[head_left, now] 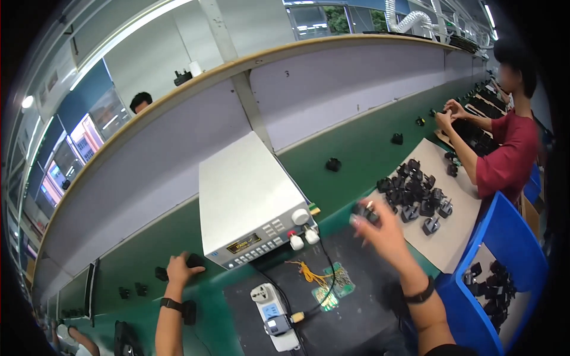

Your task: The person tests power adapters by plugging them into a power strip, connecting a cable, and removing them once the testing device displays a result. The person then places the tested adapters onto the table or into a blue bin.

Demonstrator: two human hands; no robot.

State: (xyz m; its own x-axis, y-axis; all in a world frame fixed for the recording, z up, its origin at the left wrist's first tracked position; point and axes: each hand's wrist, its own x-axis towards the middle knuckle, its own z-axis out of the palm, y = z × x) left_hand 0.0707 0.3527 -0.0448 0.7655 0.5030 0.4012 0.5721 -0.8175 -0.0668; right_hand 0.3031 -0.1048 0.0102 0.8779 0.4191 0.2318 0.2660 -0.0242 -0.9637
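Observation:
My left hand (179, 271) is low over the green bench, left of the white bench instrument (249, 196). A black power adapter (195, 261) sits between its thumb and fingers, partly hidden. Another black adapter (160, 273) lies just left of that hand. Raised in front of the brown cardboard, my right hand (383, 232) grips a black plug adapter (363, 212) between thumb and fingers. On the dark mat (374, 279) between my arms are a white power strip (274, 320) with a charger plugged in, green circuit boards (339, 280) and a yellow cord (312, 273).
Many black adapters (415, 190) are heaped on the cardboard sheet (457, 231) at right. A blue bin (463, 302) holds more, close to my right forearm. Beyond it, a co-worker in a red shirt (510, 154) handles parts. A long shelf (356, 41) spans the back.

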